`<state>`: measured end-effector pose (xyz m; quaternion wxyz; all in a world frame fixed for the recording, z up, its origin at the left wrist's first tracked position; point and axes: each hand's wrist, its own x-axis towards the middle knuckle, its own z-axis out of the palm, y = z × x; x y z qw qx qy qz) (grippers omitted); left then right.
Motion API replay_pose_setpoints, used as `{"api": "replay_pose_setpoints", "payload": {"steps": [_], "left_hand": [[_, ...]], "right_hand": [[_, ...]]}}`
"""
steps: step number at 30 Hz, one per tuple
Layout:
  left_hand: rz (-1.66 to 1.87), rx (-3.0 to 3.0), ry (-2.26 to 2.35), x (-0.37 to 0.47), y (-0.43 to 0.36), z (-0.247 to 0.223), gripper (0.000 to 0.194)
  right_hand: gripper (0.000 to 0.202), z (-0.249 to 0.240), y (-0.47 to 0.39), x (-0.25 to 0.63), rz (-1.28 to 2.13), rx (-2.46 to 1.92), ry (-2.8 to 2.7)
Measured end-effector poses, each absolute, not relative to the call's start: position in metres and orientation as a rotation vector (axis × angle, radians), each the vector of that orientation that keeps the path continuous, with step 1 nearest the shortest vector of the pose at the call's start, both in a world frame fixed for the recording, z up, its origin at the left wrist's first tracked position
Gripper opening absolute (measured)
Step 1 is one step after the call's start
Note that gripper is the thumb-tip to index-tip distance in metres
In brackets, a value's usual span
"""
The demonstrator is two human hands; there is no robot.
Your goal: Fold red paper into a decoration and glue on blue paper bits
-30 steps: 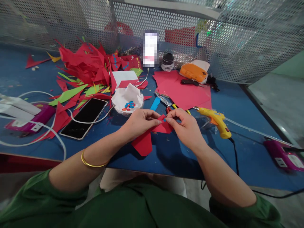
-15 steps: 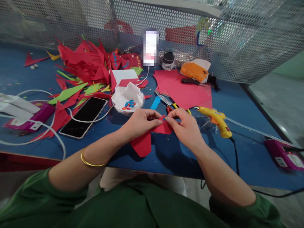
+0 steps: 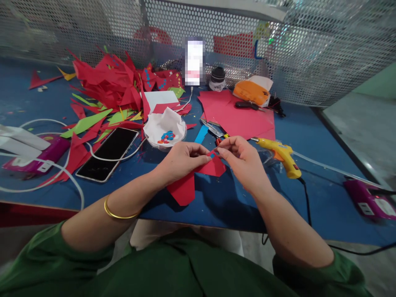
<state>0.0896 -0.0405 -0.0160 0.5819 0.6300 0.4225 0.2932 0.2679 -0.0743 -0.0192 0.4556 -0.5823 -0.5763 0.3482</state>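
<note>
My left hand (image 3: 182, 160) pinches a cut piece of red paper (image 3: 213, 167) between thumb and fingers, above the table. A small blue spot (image 3: 212, 155) shows on the paper by the thumb tip. Under the left hand a red paper flap (image 3: 183, 193) hangs down; whether it belongs to the same piece is hidden. My right hand (image 3: 244, 163) is closed in a pinch just beside the paper's upper right edge. What sits between its fingertips is too small to make out. Beyond the left hand stands a bowl (image 3: 149, 142) lined with white paper, holding small blue and red bits (image 3: 167, 136).
Scissors (image 3: 213, 128) and a blue strip (image 3: 201, 134) lie behind my hands, near red sheets (image 3: 235, 117). A yellow glue gun (image 3: 283, 154) is at the right. Red and green scraps (image 3: 108, 84), a phone (image 3: 107, 154) and white cables (image 3: 72, 175) spread across the left.
My right fingertips have shifted slightly right and up, off the blue spot, which shows more fully. My left hand keeps its hold on the red paper.
</note>
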Motion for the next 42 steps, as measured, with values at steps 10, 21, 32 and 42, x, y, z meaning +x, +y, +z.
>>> {"api": "replay_pose_setpoints", "payload": {"steps": [10,21,32,42], "left_hand": [[0.67,1.523,1.002,0.0896,-0.0416,-0.0181,0.017],[0.582,1.538,1.03,0.0893,-0.0402,-0.0177,0.015],[0.606,1.463,0.996,0.0867,-0.0425,-0.0146,0.014],[0.564,1.609,0.991,0.0864,-0.043,-0.0163,0.013]], "right_hand": [[0.019,-0.0241,-0.0731,0.2644,1.046,-1.363,-1.31],[0.016,-0.0255,-0.0716,0.2654,1.006,-1.406,-1.298],[0.021,-0.0185,-0.0697,0.2726,1.044,-1.379,-1.298],[0.022,-0.0252,-0.0698,0.2635,1.08,-1.403,-1.325]]}}
